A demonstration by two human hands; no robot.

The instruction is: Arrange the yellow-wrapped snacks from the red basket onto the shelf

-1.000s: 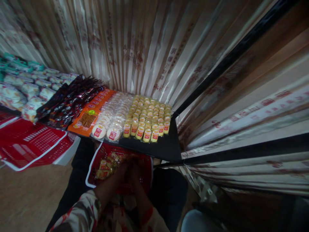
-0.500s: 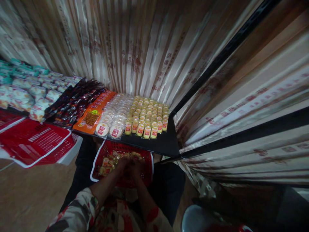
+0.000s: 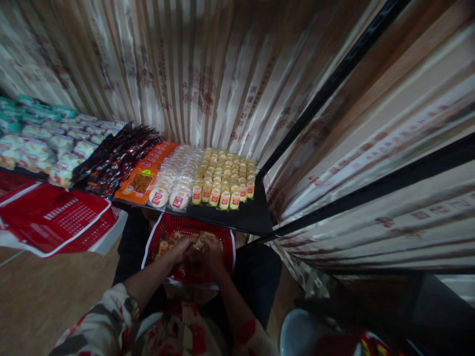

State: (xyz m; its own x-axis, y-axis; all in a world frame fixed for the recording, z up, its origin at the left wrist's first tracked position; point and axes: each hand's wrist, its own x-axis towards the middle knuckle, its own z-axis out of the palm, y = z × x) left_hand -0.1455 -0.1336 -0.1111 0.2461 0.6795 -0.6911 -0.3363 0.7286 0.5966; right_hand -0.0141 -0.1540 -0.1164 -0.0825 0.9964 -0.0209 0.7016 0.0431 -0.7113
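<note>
A red plastic basket (image 3: 187, 223) with a white rim rests on my lap, holding small yellow wrapped snack packs (image 3: 163, 247). Both hands are inside it. My right hand (image 3: 213, 249) closes on a few clear-wrapped snack packs (image 3: 201, 241) near the middle. Opposite it, my left hand (image 3: 183, 247) has its fingers curled in at the edge of those packs; what lies inside them is hidden. Just beyond the basket, rows of matching yellow packs (image 3: 224, 178) with red labels stand on the black shelf (image 3: 256, 215).
Left along the shelf lie round white wrapped crackers (image 3: 166, 183), an orange bag (image 3: 143, 175), dark packets (image 3: 115, 163) and white packs (image 3: 61, 143). Another red basket (image 3: 70, 217) stands at left. A black frame bar (image 3: 315, 118) and a pleated curtain (image 3: 208, 74) enclose the right and back. A pale bucket (image 3: 297, 331) sits lower right.
My hands have moved apart a little inside the basket, and snack packs now show between them. The view has shifted slightly.
</note>
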